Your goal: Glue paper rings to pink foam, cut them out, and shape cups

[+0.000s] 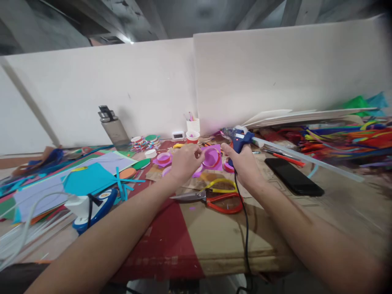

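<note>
Nearest the camera, two bare forearms reach up from the lower corners. From the lower left, the left forearm [101, 249] slants to the centre of the frame, where the left hand [186, 162] bends its fingers in, thumb close to forefinger; whether anything is pinched there cannot be told. Just right of it lies a purple round piece [211, 157] with a red rim. Right of centre, the right hand [245, 165] grips a blue glue gun [240, 141], its clear stick [306, 160] trailing toward the right edge.

Across the table [165, 245], a turquoise sheet [88, 179] and a blue-and-white power strip [102, 209] sit at left, scissors [200, 195] at centre below the hands, and a black phone [294, 177] at right, with blurred coloured strips [355, 139] beyond. Under the scissors, the surface is red at left, cardboard-brown at right. White panels [122, 90] stand behind; a grey ceiling [202, 16] fills the top.
</note>
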Demonstrator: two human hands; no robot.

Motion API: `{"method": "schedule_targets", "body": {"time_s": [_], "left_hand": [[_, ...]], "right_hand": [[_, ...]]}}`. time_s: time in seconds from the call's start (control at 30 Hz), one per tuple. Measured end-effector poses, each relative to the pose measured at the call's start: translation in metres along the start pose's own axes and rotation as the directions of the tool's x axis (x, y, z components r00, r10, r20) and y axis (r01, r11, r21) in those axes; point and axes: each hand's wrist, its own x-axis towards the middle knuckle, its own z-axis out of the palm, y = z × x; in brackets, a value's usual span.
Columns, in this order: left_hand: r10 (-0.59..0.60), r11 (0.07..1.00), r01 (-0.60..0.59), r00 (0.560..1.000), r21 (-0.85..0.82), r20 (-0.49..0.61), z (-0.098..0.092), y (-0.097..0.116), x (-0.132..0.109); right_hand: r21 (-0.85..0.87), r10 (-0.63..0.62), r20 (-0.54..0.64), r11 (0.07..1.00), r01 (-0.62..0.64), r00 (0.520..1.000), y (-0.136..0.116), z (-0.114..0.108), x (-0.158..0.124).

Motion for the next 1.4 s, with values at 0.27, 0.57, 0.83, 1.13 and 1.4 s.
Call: {"method": "schedule_targets", "body": {"time_s": [0.27, 0.57, 0.83, 1.13, 1.4], "left_hand": [[0.037, 0.992, -0.042, 0.998, -0.115, -0.045, -0.012, 0.006, -0.01], [-0.435, 0.192, 0.462, 0.831, -0.866, 0.347, 0.001, -0.006, -0.018], [0.01, -0.182, 0.667, 0.736, -0.722, 0.677, -0.007, -0.002, -0.02], [-0.255, -0.248, 0.58, 0.733, -0.776, 0.63, -0.004, -0.024, -0.033], [-0.411, -0.289, 0.449, 0.739, -0.845, 0.534, -0.001, -0.038, -0.042]], "right_hand": [[-0.114, 0.073, 0.066, 0.991, -0.065, 0.995, -0.004, 0.006, -0.012], [-0.056, 0.088, 0.093, 0.995, -0.083, 0.992, 0.009, 0.003, -0.006], [-0.015, 0.115, 0.204, 0.993, -0.114, 0.972, 0.009, 0.005, -0.009], [0.085, 0.1, 0.219, 0.989, -0.121, 0.971, -0.001, 0.002, -0.014], [-0.143, -0.077, 0.324, 0.981, 0.129, 0.943, -0.006, 0.002, -0.032]]}}
